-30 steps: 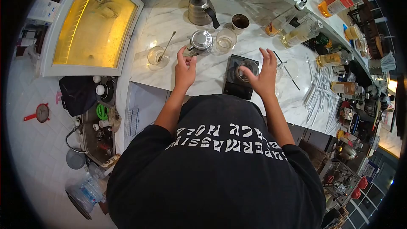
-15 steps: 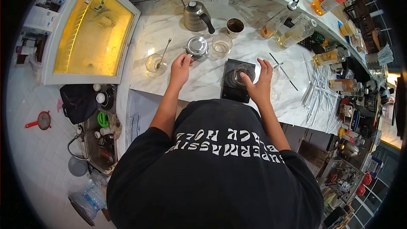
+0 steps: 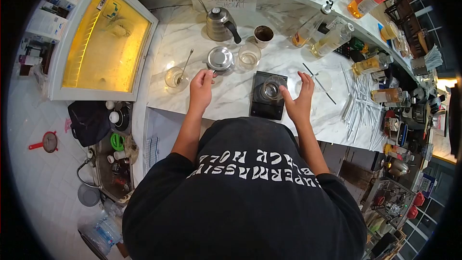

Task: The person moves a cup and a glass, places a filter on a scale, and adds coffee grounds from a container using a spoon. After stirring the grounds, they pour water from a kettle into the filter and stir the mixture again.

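- Steel filter (image 3: pixel 219 60) stands on the marble counter (image 3: pixel 231 91), right of a spoon glass (image 3: pixel 175 77). It is likely light and stiff, maybe hot, and best taken by its side tab.
- Left hand (image 3: pixel 200 89): fingers bunched at the filter's near edge; whether they grip it, I cannot tell.
- Small glass (image 3: pixel 272 86) sits on the black scale (image 3: pixel 264 108). It looks fragile and slick; hold its wall.
- Right hand (image 3: pixel 299 102): open, just beside the small glass.

scale (image 3: pixel 267 97): on the counter (image 3: pixel 231 94), glass (image 3: pixel 272 87) on it
right hand (image 3: pixel 299 101): just right of the scale
left hand (image 3: pixel 200 88): at the metal filter (image 3: pixel 220 60) (left of the scale)
kettle (image 3: pixel 219 21): behind the filter
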`<state>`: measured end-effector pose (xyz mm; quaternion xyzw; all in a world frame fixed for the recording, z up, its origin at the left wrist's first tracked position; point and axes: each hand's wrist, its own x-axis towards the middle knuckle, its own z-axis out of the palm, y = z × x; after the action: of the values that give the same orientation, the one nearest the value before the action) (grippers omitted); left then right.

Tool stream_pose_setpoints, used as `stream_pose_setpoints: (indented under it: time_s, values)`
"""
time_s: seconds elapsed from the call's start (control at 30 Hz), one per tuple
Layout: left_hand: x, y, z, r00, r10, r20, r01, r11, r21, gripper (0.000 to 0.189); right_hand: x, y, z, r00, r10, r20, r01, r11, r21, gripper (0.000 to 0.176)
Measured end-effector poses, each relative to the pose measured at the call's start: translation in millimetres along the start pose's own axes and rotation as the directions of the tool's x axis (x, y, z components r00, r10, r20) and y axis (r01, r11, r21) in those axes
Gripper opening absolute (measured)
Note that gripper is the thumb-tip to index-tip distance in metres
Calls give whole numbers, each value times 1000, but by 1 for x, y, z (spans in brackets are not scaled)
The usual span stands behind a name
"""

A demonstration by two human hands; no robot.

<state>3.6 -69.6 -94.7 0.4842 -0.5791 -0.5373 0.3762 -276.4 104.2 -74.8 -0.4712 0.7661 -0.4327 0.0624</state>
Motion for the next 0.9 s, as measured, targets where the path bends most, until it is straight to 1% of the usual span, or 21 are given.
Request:
stream_pose_setpoints:
  time_s: [0.07, 0.17, 0.2, 0.3, 0.33, 0.37, 0.4, 0.5, 0.6, 0.7, 0.8, 0.9]
  values:
    - [-7, 8, 6, 996, 29, 82, -27, 999, -26, 28, 2, 2, -1, 1000, -17, -25, 18, 999, 27, 74]
    - [-18, 15, 21, 977, 47, 210, -43, 999, -19, 27, 6, 0, -8, 999, 18, -32, -17, 999, 50, 72]
    - [-21, 14, 26, 966, 50, 254, -47, 999, -15, 27, 7, 0, -10, 999, 17, -44, -14, 998, 55, 68]
    - [-27, 13, 44, 925, 47, 377, -39, 999, -28, 25, 8, 2, -18, 998, 50, -45, -47, 997, 61, 62]
    - [-28, 12, 49, 912, 38, 408, -29, 999, -26, 26, 8, -3, -22, 995, 94, -44, -90, 992, 86, 57]
    - [-29, 11, 55, 898, 28, 440, -20, 1000, -24, 26, 8, -1, -23, 993, 106, -47, -101, 991, 89, 56]
    - [-31, 16, 59, 890, 43, 455, -28, 999, -39, 27, 7, 1, -24, 992, 118, -49, -113, 989, 93, 55]
    - [-29, 22, 69, 856, 27, 517, -38, 999, 10, 28, 3, 6, -25, 986, 156, -55, -148, 981, 127, 53]
    - [-24, 23, 78, 804, -24, 594, -46, 994, 102, 29, 0, 9, -26, 983, 174, -57, -165, 976, 141, 50]
    - [-22, 20, 85, 786, 11, 618, -94, 990, 102, 28, -1, 12, -27, 982, 182, -43, -174, 973, 155, 48]
    - [-22, 17, 89, 765, -12, 644, -85, 989, 119, 27, -2, 13, -28, 981, 193, -12, -189, 968, 165, 46]
    - [-21, 9, 92, 757, 22, 653, -100, 992, 83, 27, -2, 12, -27, 981, 194, 26, -195, 958, 211, 45]
